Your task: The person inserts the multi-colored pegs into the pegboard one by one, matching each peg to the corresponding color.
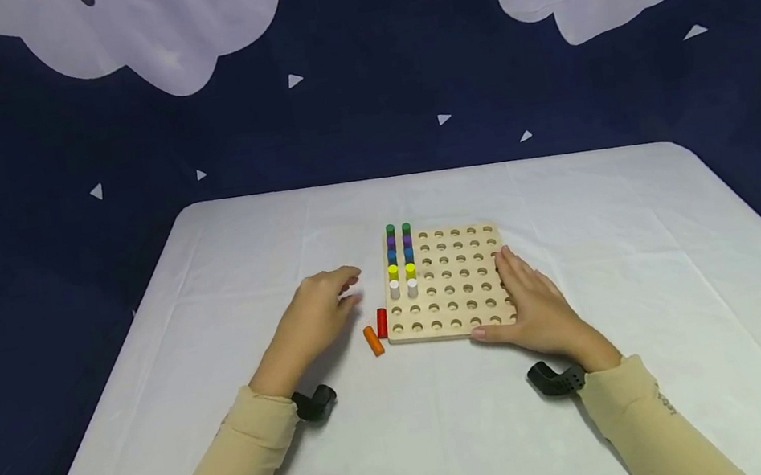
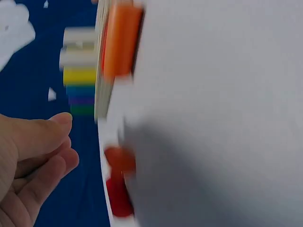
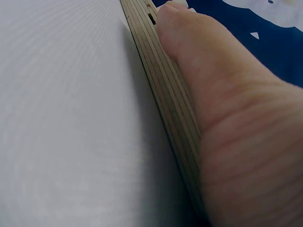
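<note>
A square wooden pegboard (image 1: 452,329) stands on the table with several rows of holes. Its two left columns hold upright pegs in green, purple, blue, yellow and white (image 1: 394,291). Beside its left edge lie a red peg (image 1: 382,323) and an orange peg (image 1: 373,341). My left hand (image 1: 314,312) hovers left of the board, thumb and fingers loosely bent with nothing between them. Below that hand, the left wrist view shows another orange peg (image 2: 120,159) and red peg (image 2: 119,196), blurred. My right hand (image 1: 537,309) rests on the board's near right corner, fingers straight along the right side, thumb on the front edge.
A white cloth (image 1: 445,439) covers the table under the board. Behind the far edge hangs a dark blue curtain (image 1: 365,126) with white clouds and triangles. Each wrist wears a black camera mount (image 1: 315,403).
</note>
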Motion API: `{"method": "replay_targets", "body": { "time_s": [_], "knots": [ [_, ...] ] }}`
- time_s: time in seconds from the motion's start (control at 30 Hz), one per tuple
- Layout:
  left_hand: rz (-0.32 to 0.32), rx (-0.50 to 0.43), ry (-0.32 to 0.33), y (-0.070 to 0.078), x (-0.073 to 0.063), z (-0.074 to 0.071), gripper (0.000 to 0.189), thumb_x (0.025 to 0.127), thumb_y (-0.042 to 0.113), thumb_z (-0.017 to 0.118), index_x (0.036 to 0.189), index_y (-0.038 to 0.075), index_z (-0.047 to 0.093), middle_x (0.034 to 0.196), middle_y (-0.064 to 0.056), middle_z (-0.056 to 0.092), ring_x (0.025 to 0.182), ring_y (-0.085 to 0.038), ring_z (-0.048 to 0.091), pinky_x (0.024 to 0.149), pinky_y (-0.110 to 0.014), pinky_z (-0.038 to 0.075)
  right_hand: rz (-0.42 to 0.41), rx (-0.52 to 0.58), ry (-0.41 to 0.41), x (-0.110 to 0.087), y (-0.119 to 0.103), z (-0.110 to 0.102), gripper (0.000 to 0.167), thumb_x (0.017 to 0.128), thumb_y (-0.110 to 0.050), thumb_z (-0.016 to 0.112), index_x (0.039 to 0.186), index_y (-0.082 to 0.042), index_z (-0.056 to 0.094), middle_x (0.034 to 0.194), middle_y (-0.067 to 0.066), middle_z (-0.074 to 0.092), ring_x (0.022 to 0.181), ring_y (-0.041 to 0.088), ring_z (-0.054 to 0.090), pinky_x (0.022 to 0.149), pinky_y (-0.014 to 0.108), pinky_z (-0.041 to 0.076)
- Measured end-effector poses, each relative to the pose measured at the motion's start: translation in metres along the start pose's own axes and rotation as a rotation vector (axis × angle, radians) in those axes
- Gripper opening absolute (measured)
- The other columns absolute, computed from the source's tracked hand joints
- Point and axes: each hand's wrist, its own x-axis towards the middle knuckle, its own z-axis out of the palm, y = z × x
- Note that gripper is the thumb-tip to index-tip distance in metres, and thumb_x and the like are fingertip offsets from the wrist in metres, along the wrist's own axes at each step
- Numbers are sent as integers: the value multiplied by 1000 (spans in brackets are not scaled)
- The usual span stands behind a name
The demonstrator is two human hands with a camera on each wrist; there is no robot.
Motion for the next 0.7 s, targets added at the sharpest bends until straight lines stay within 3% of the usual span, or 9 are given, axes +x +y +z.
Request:
{"method": "replay_targets", "body": {
  "time_s": [0.13,0.3,0.53,0.7],
  "knots": [
    [-41,12,19,-22,-4,-10,34,92,8,71,124,0,65,116,-16,71,103,-29,69,89,-43,56,-6,4,6,0,-1,-1,132,72,-71,73,159,-5,-2,167,15,-6,155,36,1,121,60,5],
    [-113,42,-30,-38,-6,-12,38,92,12,71,127,-2,63,120,-19,69,113,-33,65,96,-47,53,-5,3,4,0,-1,-1,132,72,-71,73,159,-5,-2,167,15,-5,155,36,0,121,60,5],
    [-110,96,-94,-40,-6,-9,38,88,4,73,124,-3,65,110,-19,70,104,-31,67,92,-44,55,-3,1,5,0,0,0,133,71,-72,73,159,-6,-2,167,14,-6,155,36,1,121,60,5],
    [-70,128,-96,-38,-7,-6,30,89,-2,68,119,-2,68,100,-17,69,96,-30,67,88,-42,56,-9,1,8,0,0,0,132,72,-71,74,159,-5,-1,167,15,-5,155,37,1,121,60,5]
  ]
}}
